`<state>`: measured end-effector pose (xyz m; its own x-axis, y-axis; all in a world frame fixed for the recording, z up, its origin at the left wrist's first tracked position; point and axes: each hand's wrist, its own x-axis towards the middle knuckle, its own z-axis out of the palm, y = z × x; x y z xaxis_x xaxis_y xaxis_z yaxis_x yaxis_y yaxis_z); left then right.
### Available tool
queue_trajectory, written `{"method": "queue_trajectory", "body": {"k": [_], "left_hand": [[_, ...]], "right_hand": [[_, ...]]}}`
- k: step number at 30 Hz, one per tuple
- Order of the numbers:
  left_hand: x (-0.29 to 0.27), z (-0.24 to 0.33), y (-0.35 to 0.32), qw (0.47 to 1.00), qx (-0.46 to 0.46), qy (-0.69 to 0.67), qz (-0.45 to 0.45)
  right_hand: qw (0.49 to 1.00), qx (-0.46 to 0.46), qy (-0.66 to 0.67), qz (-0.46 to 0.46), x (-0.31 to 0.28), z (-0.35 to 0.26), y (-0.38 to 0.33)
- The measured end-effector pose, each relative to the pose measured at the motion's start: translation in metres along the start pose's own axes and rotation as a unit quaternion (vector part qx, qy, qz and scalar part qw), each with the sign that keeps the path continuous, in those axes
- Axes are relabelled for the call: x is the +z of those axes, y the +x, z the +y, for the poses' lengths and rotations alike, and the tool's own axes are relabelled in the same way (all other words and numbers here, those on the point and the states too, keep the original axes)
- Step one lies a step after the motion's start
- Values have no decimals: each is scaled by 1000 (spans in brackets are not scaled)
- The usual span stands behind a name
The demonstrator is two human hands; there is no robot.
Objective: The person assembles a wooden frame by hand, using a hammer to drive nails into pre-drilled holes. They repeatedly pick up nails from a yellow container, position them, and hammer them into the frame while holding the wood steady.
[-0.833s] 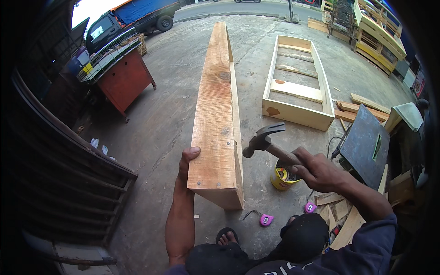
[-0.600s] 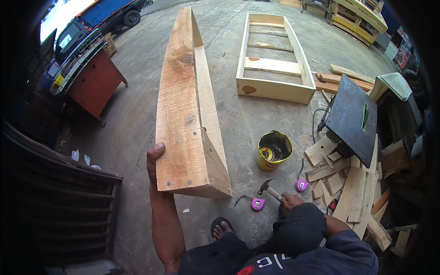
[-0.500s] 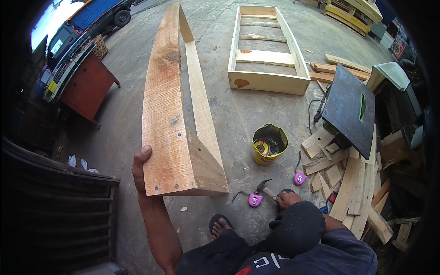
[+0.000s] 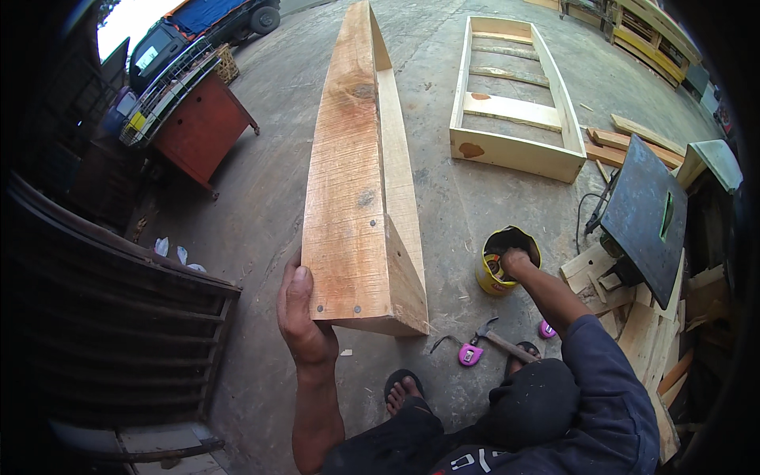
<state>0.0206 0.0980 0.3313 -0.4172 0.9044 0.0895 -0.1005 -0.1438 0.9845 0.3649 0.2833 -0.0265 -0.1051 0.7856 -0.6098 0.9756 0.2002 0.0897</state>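
My left hand (image 4: 305, 313) grips the near left corner of a long wooden frame (image 4: 344, 190) standing on edge, thumb on the broad face. Several nail heads dot that face near its close end. My right hand (image 4: 516, 263) reaches into a yellow bucket (image 4: 495, 283); its fingers are hidden inside, so what they touch cannot be made out. A yellow round item (image 4: 495, 265) shows in the bucket. A claw hammer (image 4: 507, 343) lies between the bucket and my knee, its handle by my right foot. Beside its head is a pink tape measure (image 4: 469, 355).
A second pink tape measure (image 4: 546, 329) lies near my right arm. Farther off, a pale wooden frame (image 4: 514, 156) rests on the concrete. At right stand a table saw (image 4: 645, 214) and scrap boards (image 4: 637, 336). A red cart (image 4: 206, 127) and slatted metal panel (image 4: 134, 317) are at left.
My right hand has let go of the hammer and moved forward into the bucket. My left hand keeps hold of the frame. The whole view has shifted, so things appear farther right.
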Motion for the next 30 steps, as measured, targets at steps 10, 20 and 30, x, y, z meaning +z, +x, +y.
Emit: {"method": "queue_trajectory", "body": {"k": [10,20,30], "left_hand": [[-10,16,-20,929,252,240,129],[21,49,-53,868,371,306,-126],[6,39,-61,907,324,269,-26]], "right_hand": [[969,-79,85,216,-120,1,-137],[879,-252,264,306,-240,-45,-310],[997,0,25,75,-42,6,-33]]}}
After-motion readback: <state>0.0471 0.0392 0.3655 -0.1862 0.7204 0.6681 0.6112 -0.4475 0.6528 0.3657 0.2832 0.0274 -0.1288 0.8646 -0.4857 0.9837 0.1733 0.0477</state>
